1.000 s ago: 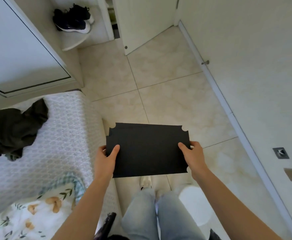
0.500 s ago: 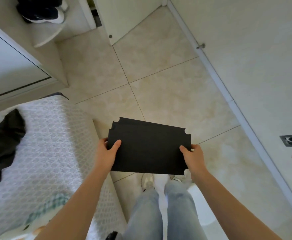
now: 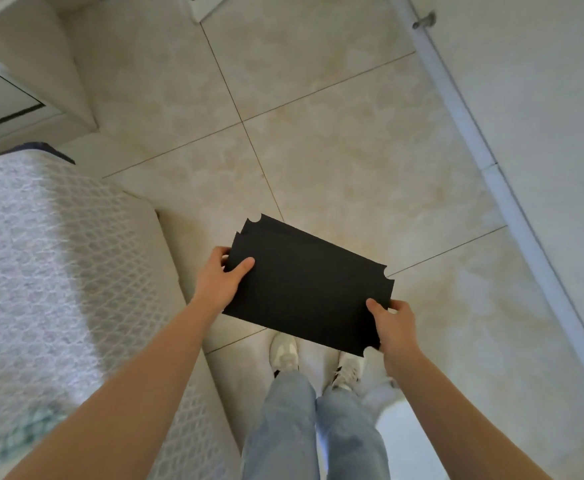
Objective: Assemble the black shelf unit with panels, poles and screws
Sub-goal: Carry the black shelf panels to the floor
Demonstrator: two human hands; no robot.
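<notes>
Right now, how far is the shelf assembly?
Nothing looks joined yet. In hand: the left hand and right hand hold a stack of loose black panels by its short ends, above the tiled floor. Left: every joint; no poles or screws are in view.

Cream floor tiles (image 3: 318,150) with thin dark grout lines fill the room. A bed (image 3: 41,271) under a white quilted cover stands at the left, a pale cabinet (image 3: 24,81) beyond it. A white baseboard (image 3: 512,202) runs along the right wall, a small metal stopper (image 3: 423,20) at its far end.
</notes>
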